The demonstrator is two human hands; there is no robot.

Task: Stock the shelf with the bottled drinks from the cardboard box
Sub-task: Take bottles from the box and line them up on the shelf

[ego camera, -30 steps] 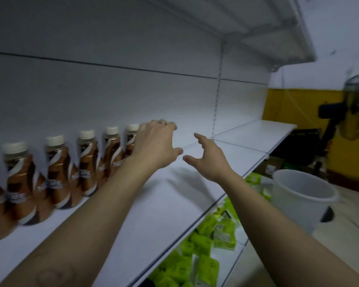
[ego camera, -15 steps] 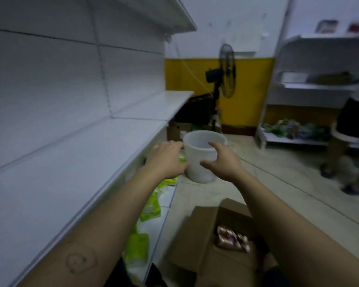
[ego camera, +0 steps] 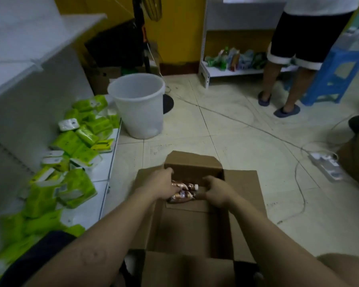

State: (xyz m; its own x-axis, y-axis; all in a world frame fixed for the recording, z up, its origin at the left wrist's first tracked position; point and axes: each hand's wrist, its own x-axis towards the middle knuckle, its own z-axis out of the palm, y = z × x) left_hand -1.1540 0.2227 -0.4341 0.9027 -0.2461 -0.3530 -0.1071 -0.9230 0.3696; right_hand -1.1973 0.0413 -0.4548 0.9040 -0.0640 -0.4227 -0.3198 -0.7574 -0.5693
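Note:
An open cardboard box (ego camera: 195, 220) stands on the floor below me. Two brown bottled drinks with white caps lie on their sides at its far end, the upper bottle (ego camera: 186, 185) and the lower bottle (ego camera: 182, 196). My left hand (ego camera: 160, 186) is down inside the box, its fingers curled over the bottles' bodies. Just right of the caps sits my right hand (ego camera: 216, 191), with its fingers bent downward and hidden from me. The white shelf (ego camera: 39, 32) shows at the upper left.
A white plastic bucket (ego camera: 139, 104) stands beyond the box. Several green packets (ego camera: 77, 141) lie on the low shelf to the left. Another person's legs (ego camera: 278, 83) and a blue stool (ego camera: 336, 73) are at the back right. A power strip (ego camera: 325, 165) and cables lie on the tiles.
My view swung from the shelf down to the floor. Both hands left the shelf and dropped into the cardboard box onto the two bottles.

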